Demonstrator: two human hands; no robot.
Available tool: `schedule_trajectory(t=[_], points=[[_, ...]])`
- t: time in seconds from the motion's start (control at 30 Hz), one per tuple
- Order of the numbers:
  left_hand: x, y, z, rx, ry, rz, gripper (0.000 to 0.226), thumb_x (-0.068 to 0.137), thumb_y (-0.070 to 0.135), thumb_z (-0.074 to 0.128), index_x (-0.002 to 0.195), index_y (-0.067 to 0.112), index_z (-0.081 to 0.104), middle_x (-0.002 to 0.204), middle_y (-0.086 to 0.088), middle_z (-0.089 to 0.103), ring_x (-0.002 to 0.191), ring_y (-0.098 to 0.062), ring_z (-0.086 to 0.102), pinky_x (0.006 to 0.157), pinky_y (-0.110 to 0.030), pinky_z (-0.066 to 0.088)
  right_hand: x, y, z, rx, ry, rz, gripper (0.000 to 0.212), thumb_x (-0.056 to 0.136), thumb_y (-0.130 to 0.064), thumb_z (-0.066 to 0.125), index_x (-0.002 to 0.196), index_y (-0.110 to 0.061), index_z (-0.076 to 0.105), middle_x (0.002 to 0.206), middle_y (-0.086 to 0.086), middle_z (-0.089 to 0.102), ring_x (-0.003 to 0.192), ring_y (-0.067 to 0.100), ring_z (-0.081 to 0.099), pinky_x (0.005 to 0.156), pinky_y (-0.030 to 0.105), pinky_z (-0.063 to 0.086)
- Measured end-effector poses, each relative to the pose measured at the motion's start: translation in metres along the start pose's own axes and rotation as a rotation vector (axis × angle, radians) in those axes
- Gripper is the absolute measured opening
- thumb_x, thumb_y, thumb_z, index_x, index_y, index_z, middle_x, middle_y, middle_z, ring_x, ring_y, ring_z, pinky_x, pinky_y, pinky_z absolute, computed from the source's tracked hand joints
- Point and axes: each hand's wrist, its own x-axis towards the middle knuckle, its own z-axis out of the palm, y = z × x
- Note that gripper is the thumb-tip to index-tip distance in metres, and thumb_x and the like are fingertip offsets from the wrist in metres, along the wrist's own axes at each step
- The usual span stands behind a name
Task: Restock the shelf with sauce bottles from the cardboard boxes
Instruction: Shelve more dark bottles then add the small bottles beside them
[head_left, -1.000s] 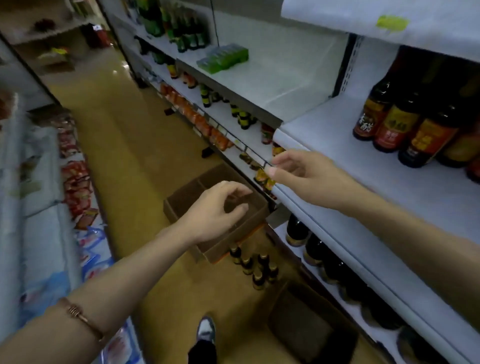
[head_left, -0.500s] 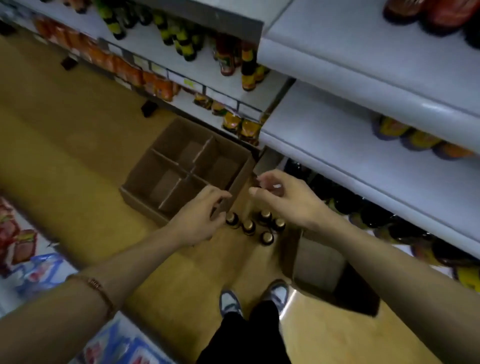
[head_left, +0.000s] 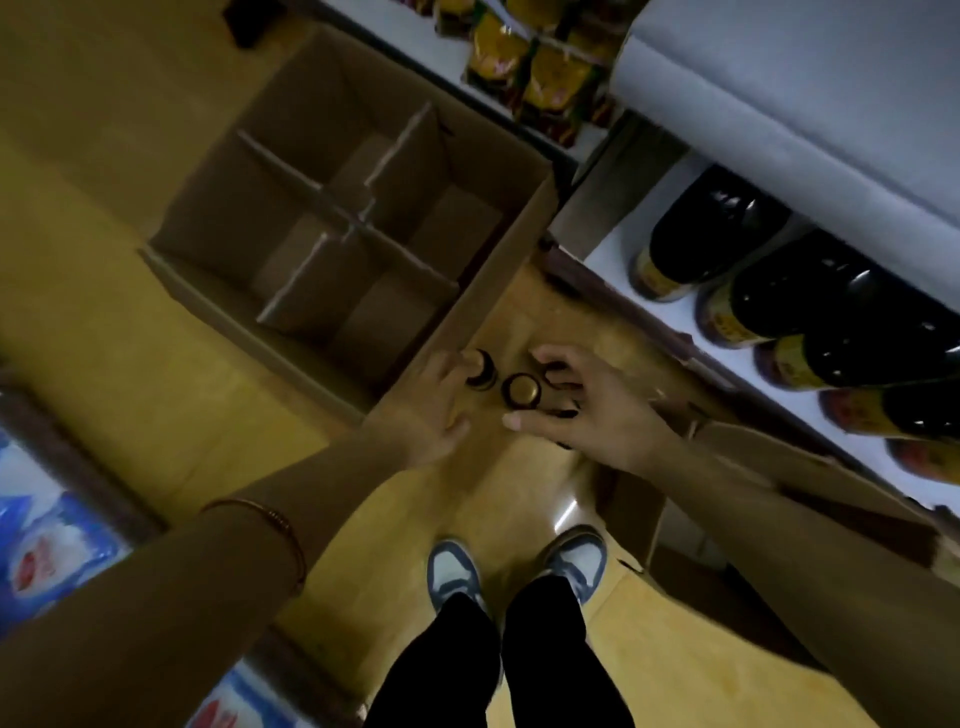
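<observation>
Left hand (head_left: 434, 402) grasps one dark gold-capped sauce bottle (head_left: 480, 370); right hand (head_left: 587, 410) grip released over the others; lift by necks, upright.

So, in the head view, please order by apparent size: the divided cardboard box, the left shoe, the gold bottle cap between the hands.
1. divided cardboard box
2. left shoe
3. gold bottle cap

The gaps look clear.

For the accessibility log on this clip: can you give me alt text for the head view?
Both hands reach down to bottles standing on the floor: the left hand at one cap, the right hand spread over others beside a gold-topped bottle. An empty divided cardboard box sits just beyond, with dark sauce bottles on the low shelf at right.
</observation>
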Motion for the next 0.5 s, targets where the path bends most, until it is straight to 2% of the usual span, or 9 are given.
schedule_trajectory(t=[0.1, 0.2, 0.23, 0.33, 0.43, 0.5], points=[[0.02, -0.019, 0.034, -0.001, 0.01, -0.029, 0.063, 0.096, 0.034, 0.051, 0.15, 0.022, 0.02, 0.151, -0.006, 0.021, 0.136, -0.025, 0.032, 0.106, -0.039, 0.039, 0.024, 0.032, 0.031, 0.12, 0.032, 0.06, 0.072, 0.069, -0.051, 0.081, 0.129, -0.036, 0.044, 0.135, -0.011, 0.047, 0.125, 0.006, 0.046, 0.103, 0.029, 0.042], [0.041, -0.045, 0.06, 0.077, 0.042, 0.08, 0.069, 0.093, 0.035, 0.055, 0.15, 0.015, 0.022, 0.151, -0.01, 0.024, 0.137, -0.028, 0.031, 0.106, -0.042, 0.039, 0.051, 0.06, 0.053, 0.171, 0.023, 0.082, 0.076, 0.06, -0.066, 0.077, 0.123, -0.051, 0.038, 0.141, -0.013, 0.043, 0.131, 0.008, 0.041, 0.107, 0.034, 0.04], [0.048, -0.053, 0.066, 0.09, 0.05, 0.093, 0.069, 0.092, 0.034, 0.056, 0.149, 0.014, 0.023, 0.151, -0.01, 0.024, 0.137, -0.028, 0.03, 0.107, -0.042, 0.039, 0.059, 0.067, 0.058, 0.17, 0.022, 0.08, 0.078, 0.063, -0.063, 0.078, 0.127, -0.05, 0.035, 0.144, -0.014, 0.039, 0.134, 0.009, 0.038, 0.109, 0.035, 0.039], [0.07, -0.074, 0.081, 0.088, 0.101, 0.079, 0.07, 0.091, 0.031, 0.059, 0.148, 0.011, 0.024, 0.152, -0.012, 0.023, 0.139, -0.029, 0.028, 0.109, -0.039, 0.036, 0.084, 0.089, 0.071, 0.144, 0.061, 0.079, 0.095, 0.073, -0.048, 0.079, 0.149, -0.031, 0.024, 0.158, -0.01, 0.02, 0.143, 0.01, 0.026, 0.114, 0.034, 0.033], [0.09, -0.083, 0.095, -0.008, 0.142, 0.046, 0.074, 0.09, 0.027, 0.06, 0.15, 0.01, 0.021, 0.152, -0.014, 0.027, 0.139, -0.03, 0.03, 0.113, -0.042, 0.031, 0.103, 0.109, 0.087, 0.12, 0.125, 0.049, 0.1, 0.075, -0.037, 0.08, 0.152, -0.025, 0.018, 0.161, -0.004, 0.013, 0.146, 0.011, 0.019, 0.112, 0.027, 0.027], [0.102, -0.083, 0.103, -0.086, 0.133, -0.015, 0.076, 0.092, 0.029, 0.058, 0.153, 0.014, 0.013, 0.155, -0.008, 0.026, 0.142, -0.024, 0.027, 0.115, -0.038, 0.027, 0.112, 0.123, 0.097, 0.091, 0.152, 0.043, 0.099, 0.076, -0.033, 0.08, 0.153, -0.024, 0.018, 0.162, -0.002, 0.011, 0.148, 0.013, 0.014, 0.114, 0.027, 0.024]])
